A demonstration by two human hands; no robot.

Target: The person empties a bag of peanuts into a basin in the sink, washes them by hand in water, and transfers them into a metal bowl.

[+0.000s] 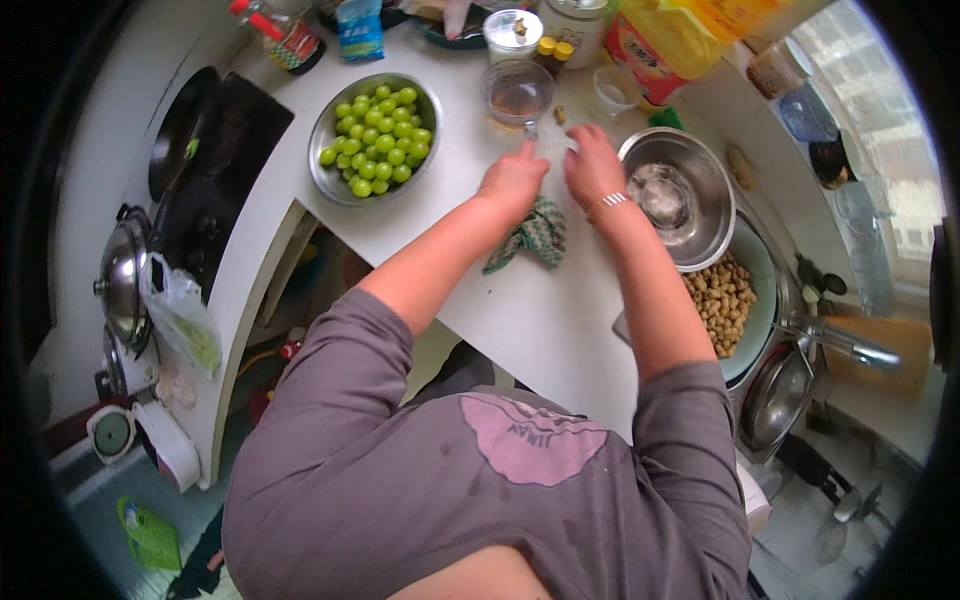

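Observation:
On the white countertop [450, 247], my left hand [516, 180] reaches close to the handle of a glass cup of amber liquid [519, 94]. My right hand [594, 166] is beside a small whitish, translucent item [556, 142] lying between the hands; whether either hand grips it is unclear. A crumpled green patterned cloth [541, 236] lies just below my left hand. To the left stands a metal bowl [319, 176] of green grapes [375, 142]. An empty-looking stainless steel bowl [675, 199] is right of my right hand. One peanut [559, 115] lies near the cup.
A pale green basin [761, 300] of peanuts [720, 300] sits in the sink below the faucet [855, 345]. Along the back stand a lidded jar [512, 37], a clear plastic cup [616, 91], an oil jug [660, 45] and a red-capped bottle [289, 45]. A stove [225, 150] is at left.

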